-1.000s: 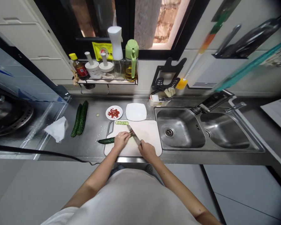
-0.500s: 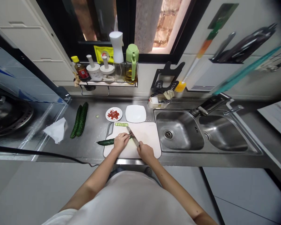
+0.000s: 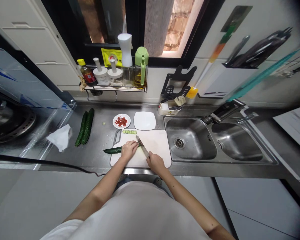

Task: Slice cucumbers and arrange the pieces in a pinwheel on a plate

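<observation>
A long, dark green, bumpy-skinned cucumber (image 3: pixel 113 150) lies on a white rectangular cutting board (image 3: pixel 161 143) with a grey handle, its long axis running left to right, roughly along the front edge of the stainless-steel bench (image 3: pixel 97 156); its tapered end points left and juts past the board's edge. The left hand (image 3: pixel 129 149) has its grip closed over the cucumber from above, and the right hand (image 3: pixel 155 162) has its grip clenched on a flat steel knife (image 3: pixel 142 146), whose blade slants away to the left, tip toward the far side of the board. The fingers hide the cucumber's middle, the right hand covers the knife's handle, and whether the edge sits in the flesh or just beside it cannot be made out. One row of pale green slices (image 3: pixel 129 132) lies near the board's far edge, about six, overlapping too closely for a sure count. Two whole cucumbers (image 3: pixel 85 127) lie side by side at the left, pointing away from the person. Two white plates stand behind the board: one round plate (image 3: pixel 115 125) bearing small chopped red pieces (image 3: pixel 121 121), too many to count, and one squarish plate (image 3: pixel 144 121).
</observation>
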Tool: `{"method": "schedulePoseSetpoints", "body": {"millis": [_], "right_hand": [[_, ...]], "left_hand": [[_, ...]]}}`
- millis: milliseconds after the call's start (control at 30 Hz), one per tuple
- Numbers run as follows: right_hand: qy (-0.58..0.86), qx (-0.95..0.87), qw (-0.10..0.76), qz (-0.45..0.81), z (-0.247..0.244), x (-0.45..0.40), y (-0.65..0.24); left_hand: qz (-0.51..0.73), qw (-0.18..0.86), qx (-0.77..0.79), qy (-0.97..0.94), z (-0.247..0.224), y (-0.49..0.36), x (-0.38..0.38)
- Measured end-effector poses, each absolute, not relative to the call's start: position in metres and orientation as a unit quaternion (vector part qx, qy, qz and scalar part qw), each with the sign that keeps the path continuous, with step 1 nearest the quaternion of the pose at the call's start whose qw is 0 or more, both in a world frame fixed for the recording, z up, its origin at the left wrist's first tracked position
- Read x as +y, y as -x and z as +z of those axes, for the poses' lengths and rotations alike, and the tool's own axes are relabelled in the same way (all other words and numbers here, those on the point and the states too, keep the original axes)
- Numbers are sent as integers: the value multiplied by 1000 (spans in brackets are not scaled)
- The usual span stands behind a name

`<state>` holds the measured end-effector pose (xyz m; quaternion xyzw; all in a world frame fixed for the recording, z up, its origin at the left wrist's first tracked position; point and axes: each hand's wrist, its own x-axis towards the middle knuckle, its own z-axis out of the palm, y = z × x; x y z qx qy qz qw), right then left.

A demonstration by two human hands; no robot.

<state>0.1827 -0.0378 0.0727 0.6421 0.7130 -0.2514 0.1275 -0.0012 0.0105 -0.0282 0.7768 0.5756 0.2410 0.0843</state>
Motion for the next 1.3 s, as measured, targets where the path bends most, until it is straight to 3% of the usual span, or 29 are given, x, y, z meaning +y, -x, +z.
{"method": "schedulePoseSetpoints", "body": {"millis": [1300], "right_hand": [[-628,725,146,-243,70,-36,-178]], "left_hand": [[223,125,587,-768,-18,1,12]]}}
